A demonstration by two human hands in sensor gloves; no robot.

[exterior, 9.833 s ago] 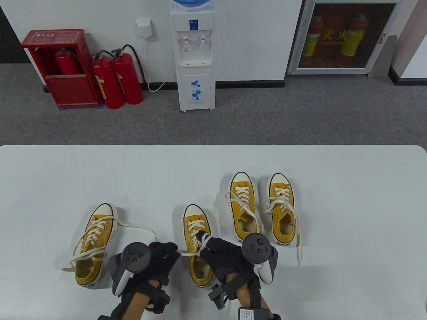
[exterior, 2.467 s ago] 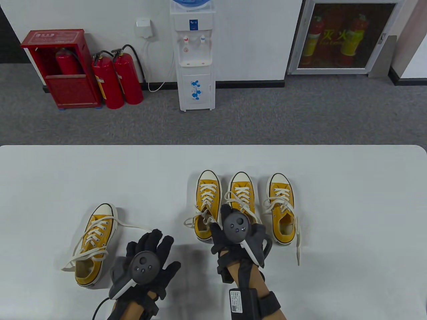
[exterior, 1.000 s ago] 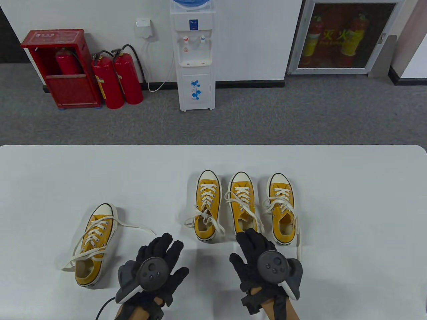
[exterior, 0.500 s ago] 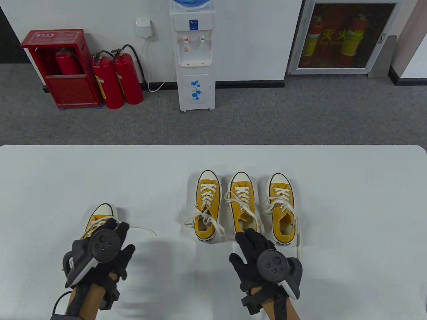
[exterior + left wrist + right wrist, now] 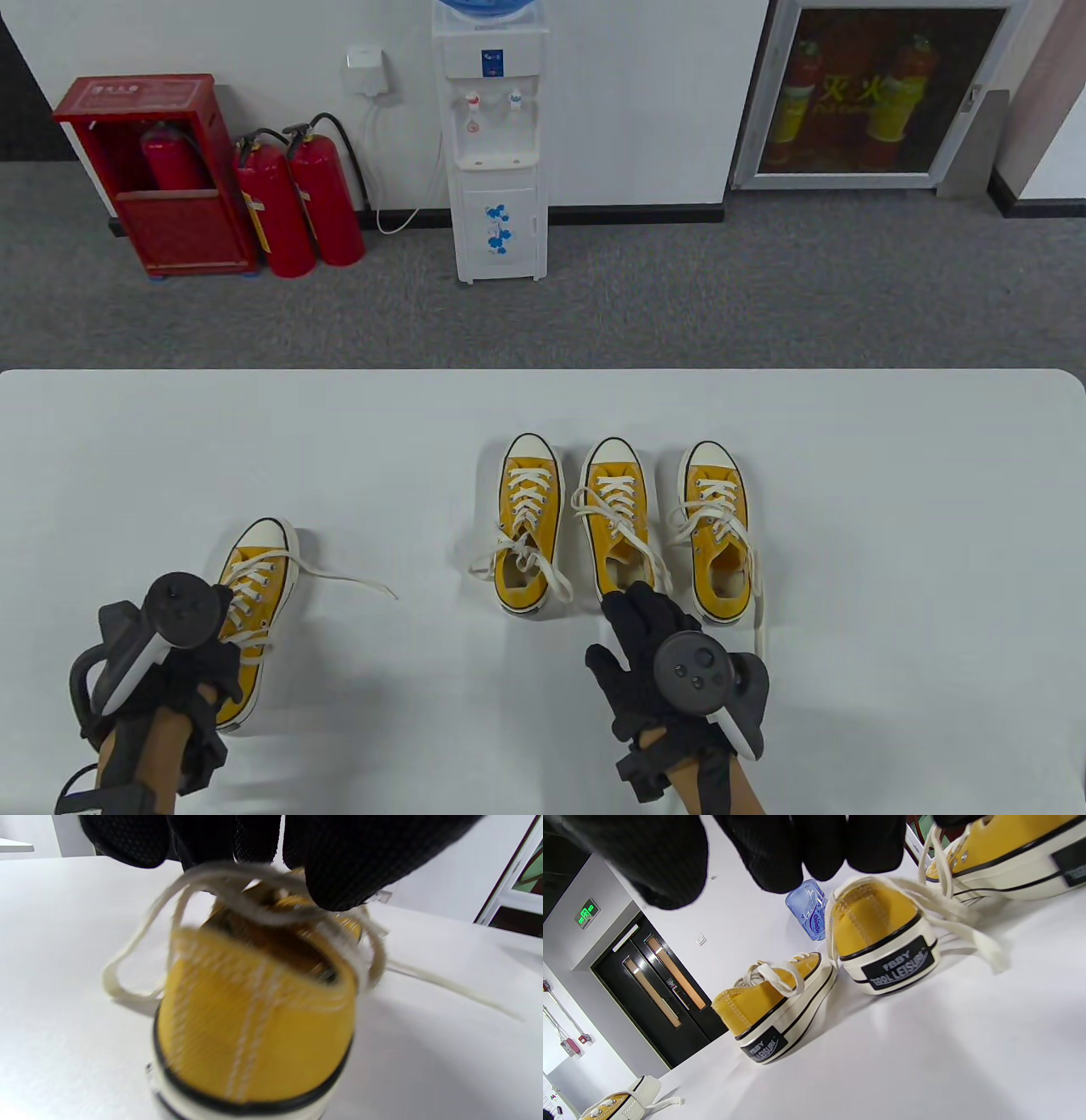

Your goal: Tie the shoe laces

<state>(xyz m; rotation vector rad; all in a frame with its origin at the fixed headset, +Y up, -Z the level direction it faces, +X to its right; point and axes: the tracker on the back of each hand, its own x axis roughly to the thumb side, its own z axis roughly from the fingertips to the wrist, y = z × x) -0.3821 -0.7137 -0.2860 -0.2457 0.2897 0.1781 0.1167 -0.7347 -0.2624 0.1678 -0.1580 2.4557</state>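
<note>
Your left hand (image 5: 174, 671) is over the heel of the loose shoe (image 5: 249, 594) at the near left of the table (image 5: 543, 407), its fingers curled at the laces (image 5: 237, 895); you cannot tell if they pinch them. If you tug one lace hard, the shoe may slide or tip. It lies long from near to far, toe pointing away and a little right. Your right hand (image 5: 657, 649) rests flat with straight fingers, holding nothing, near the three tied shoes (image 5: 615, 518).

Office hallway; water dispenser (image 5: 496, 144); fire extinguishers (image 5: 297, 204)
</note>
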